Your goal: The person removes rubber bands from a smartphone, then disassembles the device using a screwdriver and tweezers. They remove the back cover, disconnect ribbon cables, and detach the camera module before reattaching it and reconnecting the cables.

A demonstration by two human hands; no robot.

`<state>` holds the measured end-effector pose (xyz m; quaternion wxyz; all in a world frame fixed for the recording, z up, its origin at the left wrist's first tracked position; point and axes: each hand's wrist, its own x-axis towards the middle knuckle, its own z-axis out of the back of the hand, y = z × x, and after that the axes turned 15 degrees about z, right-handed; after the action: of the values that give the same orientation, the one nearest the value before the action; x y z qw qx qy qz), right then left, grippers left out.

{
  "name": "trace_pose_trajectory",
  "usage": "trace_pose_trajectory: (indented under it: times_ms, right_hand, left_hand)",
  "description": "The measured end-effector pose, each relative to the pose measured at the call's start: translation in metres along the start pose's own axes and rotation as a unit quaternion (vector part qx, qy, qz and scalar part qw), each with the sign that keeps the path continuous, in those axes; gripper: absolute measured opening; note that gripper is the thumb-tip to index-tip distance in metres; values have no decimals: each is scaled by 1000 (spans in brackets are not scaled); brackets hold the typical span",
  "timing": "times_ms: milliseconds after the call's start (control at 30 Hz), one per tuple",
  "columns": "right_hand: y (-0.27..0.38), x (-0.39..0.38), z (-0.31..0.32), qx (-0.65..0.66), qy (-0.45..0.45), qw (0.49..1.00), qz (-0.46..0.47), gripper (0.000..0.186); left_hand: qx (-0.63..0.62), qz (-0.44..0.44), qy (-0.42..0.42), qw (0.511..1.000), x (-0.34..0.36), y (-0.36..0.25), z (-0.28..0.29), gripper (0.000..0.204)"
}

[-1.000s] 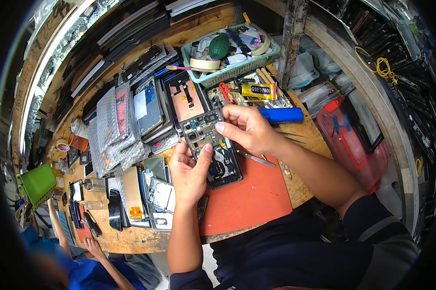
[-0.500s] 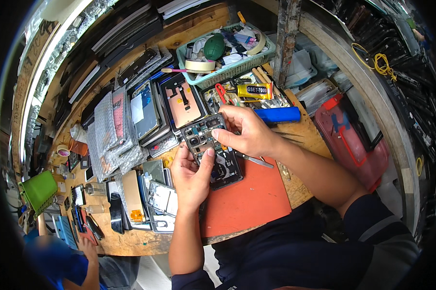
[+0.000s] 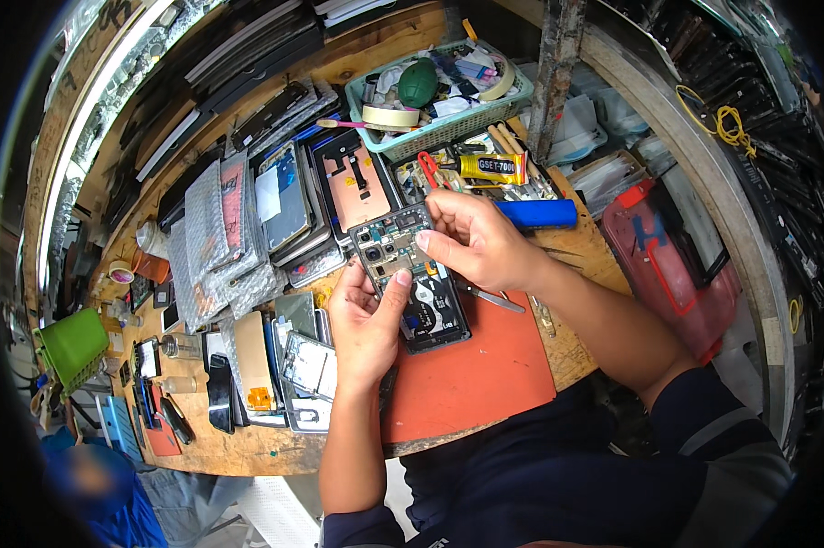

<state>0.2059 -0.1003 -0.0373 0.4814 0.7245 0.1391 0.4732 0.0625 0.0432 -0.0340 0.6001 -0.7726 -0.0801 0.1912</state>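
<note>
An opened smartphone with its back removed shows camera modules and a dark circuit interior. My left hand holds it from the left side, thumb resting on its middle. My right hand grips the upper right part, fingertips pressing on the board near the cameras. The phone hovers just above an orange work mat on the wooden bench.
A green basket of tape rolls and tools stands behind. A blue cylinder, a yellow glue tube and tweezers lie near. Stacked phone screens and bubble-wrapped parts fill the left. A red box is at right.
Both hands stay on the phone. The right hand's fingers have shifted slightly over the upper board; the phone sits a little lower in view.
</note>
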Motion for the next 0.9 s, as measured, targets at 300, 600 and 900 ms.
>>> trace_pose_trajectory:
  times_ms: [300,600,900]
  right_hand:
    - [-9,-3,-3,9,-30,999,-3,11]
    - [-13,0,-2,74,-33,994,-77,12]
    - [15,-11,-3,-4,-62,992,-113,19]
  left_hand:
    - [17,4,7,1000,-1,2,-2,33]
    - [1,23,-46,999,-3,-5,1,38]
    - [-121,-88,9,989,13,17,-18,26]
